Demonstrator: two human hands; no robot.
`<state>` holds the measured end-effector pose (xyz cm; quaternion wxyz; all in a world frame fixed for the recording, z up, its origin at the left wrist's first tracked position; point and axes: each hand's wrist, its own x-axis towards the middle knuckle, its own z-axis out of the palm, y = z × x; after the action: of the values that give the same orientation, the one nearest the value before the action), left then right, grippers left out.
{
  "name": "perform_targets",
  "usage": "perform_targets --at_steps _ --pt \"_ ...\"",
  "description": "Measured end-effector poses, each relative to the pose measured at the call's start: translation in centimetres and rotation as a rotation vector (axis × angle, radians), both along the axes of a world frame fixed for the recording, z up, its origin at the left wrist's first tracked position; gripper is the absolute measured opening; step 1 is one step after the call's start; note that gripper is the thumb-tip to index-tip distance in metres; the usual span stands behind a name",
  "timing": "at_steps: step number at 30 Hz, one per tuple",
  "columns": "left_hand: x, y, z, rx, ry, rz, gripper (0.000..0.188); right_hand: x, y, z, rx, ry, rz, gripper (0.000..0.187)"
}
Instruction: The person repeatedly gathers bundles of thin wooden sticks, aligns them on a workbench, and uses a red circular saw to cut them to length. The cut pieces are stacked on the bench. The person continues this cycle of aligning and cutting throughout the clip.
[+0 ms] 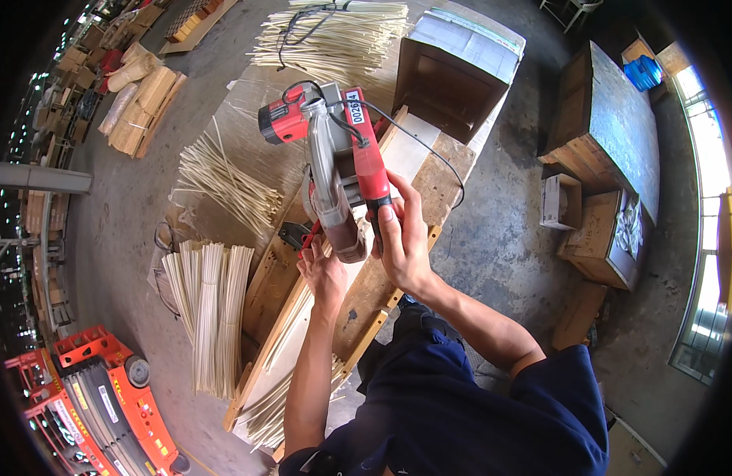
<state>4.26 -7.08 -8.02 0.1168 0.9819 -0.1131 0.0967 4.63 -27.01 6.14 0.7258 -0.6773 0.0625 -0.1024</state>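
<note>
A red and grey miter saw [326,182] stands at the middle of a wooden bench, its grey blade guard in front of me. My right hand [402,238] is wrapped round the saw's black and red handle. Beside the guard, at the saw's base, my left hand [325,278] has its fingers curled in next to a red part of the saw. What lies in those fingers is hidden. Thin pale wooden sticks [291,337] run along the bench trough [251,397] beside my left forearm. More loose sticks [271,412] lie nearer to me.
Bundles of sticks [211,317] lie left of the bench, with a loose heap [227,178] beyond and a tied stack [334,36] at the far end. An open box [445,79] stands behind the saw. A black cord [441,155] loops right. An orange lift machine [104,408] stands lower left.
</note>
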Motion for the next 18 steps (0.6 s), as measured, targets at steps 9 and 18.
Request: perform_targets --at_steps 9,18 --pt "0.1 0.0 0.0 0.004 -0.015 -0.006 0.050 -0.1 0.0 -0.8 -0.035 -0.039 0.004 0.060" --pt "0.1 -0.1 0.3 0.004 -0.017 -0.027 0.055 -0.3 0.0 -1.3 -0.037 -0.035 0.001 0.059"
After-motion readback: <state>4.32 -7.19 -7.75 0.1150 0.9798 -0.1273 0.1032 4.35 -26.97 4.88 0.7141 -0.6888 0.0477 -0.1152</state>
